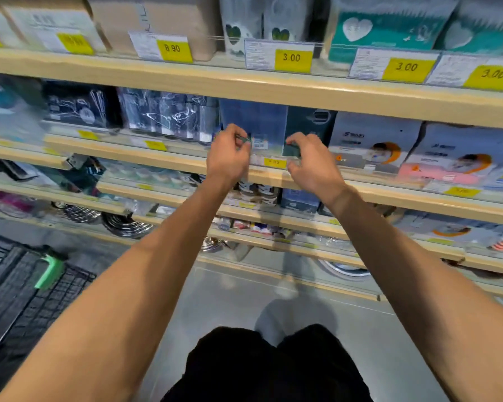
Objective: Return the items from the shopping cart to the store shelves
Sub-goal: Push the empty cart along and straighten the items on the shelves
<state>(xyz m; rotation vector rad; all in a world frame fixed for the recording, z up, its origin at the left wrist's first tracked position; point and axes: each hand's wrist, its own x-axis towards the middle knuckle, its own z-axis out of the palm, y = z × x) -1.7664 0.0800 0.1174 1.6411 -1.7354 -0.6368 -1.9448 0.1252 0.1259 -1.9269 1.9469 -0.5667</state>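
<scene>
At the middle shelf, both hands pinch the lower corners of a flat blue package standing upright among other packs, its long axis vertical, its face toward the camera. Left hand curls its grip around the lower left corner; right hand pinches the lower right, where something dark shows between the fingers (too blurred to name). Print on the package is unreadable, and its top is hidden behind the shelf board above. Black shopping cart is cut off at lower left.
</scene>
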